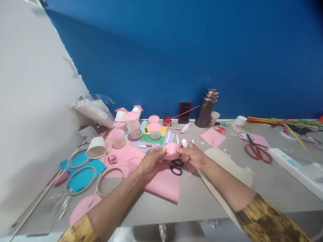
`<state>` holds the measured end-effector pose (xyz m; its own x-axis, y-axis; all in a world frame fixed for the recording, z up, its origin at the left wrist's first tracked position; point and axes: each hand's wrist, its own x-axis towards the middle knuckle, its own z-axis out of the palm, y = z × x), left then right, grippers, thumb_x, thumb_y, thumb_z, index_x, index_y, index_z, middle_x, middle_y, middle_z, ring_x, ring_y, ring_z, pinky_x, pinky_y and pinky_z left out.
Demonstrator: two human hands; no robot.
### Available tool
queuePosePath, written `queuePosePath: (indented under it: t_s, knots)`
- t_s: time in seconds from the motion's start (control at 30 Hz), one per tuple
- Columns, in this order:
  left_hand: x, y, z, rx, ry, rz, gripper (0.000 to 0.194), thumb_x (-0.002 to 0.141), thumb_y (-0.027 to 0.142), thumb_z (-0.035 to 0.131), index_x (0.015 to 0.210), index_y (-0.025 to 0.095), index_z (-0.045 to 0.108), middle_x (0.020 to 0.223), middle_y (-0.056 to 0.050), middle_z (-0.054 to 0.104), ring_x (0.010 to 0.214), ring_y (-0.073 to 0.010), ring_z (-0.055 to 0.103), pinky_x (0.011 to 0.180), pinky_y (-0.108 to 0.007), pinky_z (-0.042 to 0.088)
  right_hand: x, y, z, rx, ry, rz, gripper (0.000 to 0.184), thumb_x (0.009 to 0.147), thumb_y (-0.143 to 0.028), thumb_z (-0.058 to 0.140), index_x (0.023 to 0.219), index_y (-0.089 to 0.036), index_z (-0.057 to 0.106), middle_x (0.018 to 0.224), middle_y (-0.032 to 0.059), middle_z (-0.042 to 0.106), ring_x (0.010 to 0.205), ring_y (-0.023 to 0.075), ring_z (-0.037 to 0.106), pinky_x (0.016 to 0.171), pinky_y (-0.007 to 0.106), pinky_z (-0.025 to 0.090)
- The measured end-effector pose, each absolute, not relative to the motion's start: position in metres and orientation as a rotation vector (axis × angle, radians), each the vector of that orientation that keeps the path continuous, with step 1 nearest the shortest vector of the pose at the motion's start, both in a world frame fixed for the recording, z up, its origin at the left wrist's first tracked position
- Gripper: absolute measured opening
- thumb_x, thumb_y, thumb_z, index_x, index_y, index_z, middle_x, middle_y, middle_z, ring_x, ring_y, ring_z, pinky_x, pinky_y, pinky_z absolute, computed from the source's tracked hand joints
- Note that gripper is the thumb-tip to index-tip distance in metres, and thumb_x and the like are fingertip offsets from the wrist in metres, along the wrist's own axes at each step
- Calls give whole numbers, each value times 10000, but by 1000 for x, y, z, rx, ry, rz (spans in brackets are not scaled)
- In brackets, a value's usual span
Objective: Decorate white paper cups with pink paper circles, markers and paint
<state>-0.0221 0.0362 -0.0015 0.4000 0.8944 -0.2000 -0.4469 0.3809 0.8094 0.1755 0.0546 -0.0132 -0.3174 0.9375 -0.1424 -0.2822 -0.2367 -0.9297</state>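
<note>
Blue wall (pixel 176 50) backs a cluttered tabletop (pixel 202 205), where paper cups (pixel 132 125) bear markings too small to read. Left hand (pixel 151 162) and right hand (pixel 193 155) pinch pink paper (pixel 171 152) near black-handled scissors (pixel 174 166).

Pink paper piece (pixel 171 153); deep-blue wall (pixel 176 50); yellow-and-brown patterned sleeves (pixel 268 220); red-handled scissors (pixel 255 150)
</note>
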Motion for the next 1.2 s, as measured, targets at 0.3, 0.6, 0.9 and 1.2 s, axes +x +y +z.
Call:
queuePosePath:
  t_s: [0.3,0.6,0.9,1.2]
  knots:
    - [-19,39,-4,646,689,982,311,828,399,778,887,94,765,908,-150,735,844,-225,674,788,-335,568,179,59,-14,-919,-993,1784,522,549,-437,960,661,-178,520,454,-130,322,419,6,207,412,160,168]
    - [-24,39,-4,595,773,910,132,780,206,761,731,110,686,713,-55,637,642,-144,604,582,-240,516,184,57,-12,-964,-1068,1826,501,543,-413,964,654,-167,541,470,-117,348,428,10,216,419,166,153]
    - [-25,47,0,390,892,1111,158,828,94,725,722,129,613,600,-1,551,503,-89,516,440,-180,391,177,48,-5,-1148,-1422,1049,466,907,-655,590,925,-193,647,685,-25,512,569,116,444,523,251,358]
    - [-22,46,-5,322,885,1215,174,847,116,725,747,145,586,615,17,528,507,-80,509,449,-174,399,153,18,3,-1244,-1886,731,232,930,-382,558,1088,-219,608,971,44,708,861,212,656,761,317,483]
